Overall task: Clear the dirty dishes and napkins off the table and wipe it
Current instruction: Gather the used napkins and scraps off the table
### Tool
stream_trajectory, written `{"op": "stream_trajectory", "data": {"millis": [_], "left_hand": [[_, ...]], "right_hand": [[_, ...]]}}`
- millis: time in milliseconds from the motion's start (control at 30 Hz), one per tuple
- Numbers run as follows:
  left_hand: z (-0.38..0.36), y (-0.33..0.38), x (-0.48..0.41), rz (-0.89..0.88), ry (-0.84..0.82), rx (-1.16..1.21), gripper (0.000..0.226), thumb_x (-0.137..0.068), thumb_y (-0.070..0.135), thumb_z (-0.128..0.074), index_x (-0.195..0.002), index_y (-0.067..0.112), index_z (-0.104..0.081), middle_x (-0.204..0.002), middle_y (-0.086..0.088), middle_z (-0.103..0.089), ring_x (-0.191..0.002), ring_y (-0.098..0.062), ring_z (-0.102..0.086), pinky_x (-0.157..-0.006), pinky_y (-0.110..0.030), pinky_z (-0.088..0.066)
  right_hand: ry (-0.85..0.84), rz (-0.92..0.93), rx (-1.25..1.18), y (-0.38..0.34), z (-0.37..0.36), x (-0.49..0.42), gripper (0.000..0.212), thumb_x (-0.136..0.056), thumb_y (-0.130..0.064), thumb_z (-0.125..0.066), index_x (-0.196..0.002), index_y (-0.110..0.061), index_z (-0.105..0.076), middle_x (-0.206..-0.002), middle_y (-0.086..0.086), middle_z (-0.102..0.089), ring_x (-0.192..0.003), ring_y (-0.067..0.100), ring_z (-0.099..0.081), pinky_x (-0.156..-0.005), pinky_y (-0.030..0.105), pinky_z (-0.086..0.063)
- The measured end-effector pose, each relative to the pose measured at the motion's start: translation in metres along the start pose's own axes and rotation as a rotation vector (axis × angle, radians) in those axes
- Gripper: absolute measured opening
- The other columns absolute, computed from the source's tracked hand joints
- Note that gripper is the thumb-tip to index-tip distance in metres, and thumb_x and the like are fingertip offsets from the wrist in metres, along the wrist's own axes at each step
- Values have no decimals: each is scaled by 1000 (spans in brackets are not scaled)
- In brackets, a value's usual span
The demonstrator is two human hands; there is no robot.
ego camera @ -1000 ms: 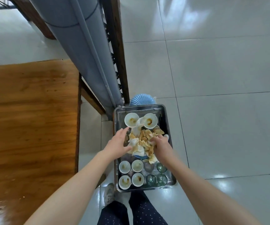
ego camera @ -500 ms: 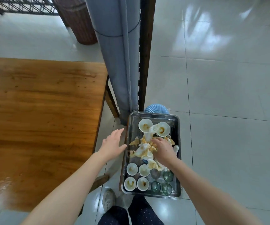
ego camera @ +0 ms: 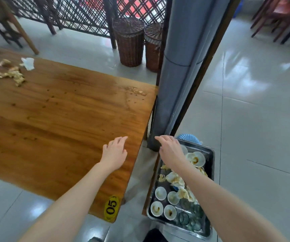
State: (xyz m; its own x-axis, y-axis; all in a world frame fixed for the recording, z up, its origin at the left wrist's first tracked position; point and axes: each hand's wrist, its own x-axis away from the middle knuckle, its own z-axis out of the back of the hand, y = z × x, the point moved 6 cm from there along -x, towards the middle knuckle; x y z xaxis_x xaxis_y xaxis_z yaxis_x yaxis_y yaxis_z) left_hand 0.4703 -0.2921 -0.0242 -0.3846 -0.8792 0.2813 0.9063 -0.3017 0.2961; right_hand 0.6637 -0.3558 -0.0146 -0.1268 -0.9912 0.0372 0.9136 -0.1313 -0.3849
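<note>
Clearing step. Left hand (ego camera: 113,152) over the right edge of the table (ego camera: 62,119), right hand (ego camera: 170,149) above the tray (ego camera: 211,172), fingers spread, empty; remaining napkins (ego camera: 10,74) (far left corner) likely demand a long reach.

table (ego camera: 62,119) left; napkins (ego camera: 10,72) on its far-left end; tray (ego camera: 210,154) right of table; bowls (ego camera: 165,203) in tray; baskets (ego camera: 130,42) behind

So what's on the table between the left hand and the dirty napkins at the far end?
Head view: no dishes, just bare table wood with small dark specks between the left hand and the dirty napkins.
</note>
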Motion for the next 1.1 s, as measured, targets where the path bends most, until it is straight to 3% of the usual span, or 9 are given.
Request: {"op": "stream_trajectory", "data": {"millis": [367, 633, 1100], "left_hand": [[65, -178, 58, -10, 102, 18, 48, -101, 31, -40, -148, 26, -29, -149, 2, -37, -133, -22, -37, -106, -42, -31], [117, -320, 97, 99, 155, 38, 46, -100, 32, -41, -145, 28, -32, -148, 3, -36, -133, -22, -37, -105, -43, -31], [173, -503, 95, 310, 204, 97, 46, -100, 32, -42, -145, 26, -34, -149, 2, -38, -132, -22, -39, -108, -46, -31]], "right_hand": [[-13, 44, -32, -204, -46, -21, 48, -95, -9, -47, -141, -23, -44, -141, 0, -48, -133, 24, -37, -108, 39, -30], [-52, 124, -6, -344, -97, -45, 47, -94, -7, -49, -138, -24, -47, -139, -1, -51, -132, 23, -39, -108, 39, -30], [-138, 321, -21, -494, -158, -129, 47, -93, 0, -46, -136, -17, -50, -135, 5, -54, -130, 28, -41, -106, 41, -32]]}}
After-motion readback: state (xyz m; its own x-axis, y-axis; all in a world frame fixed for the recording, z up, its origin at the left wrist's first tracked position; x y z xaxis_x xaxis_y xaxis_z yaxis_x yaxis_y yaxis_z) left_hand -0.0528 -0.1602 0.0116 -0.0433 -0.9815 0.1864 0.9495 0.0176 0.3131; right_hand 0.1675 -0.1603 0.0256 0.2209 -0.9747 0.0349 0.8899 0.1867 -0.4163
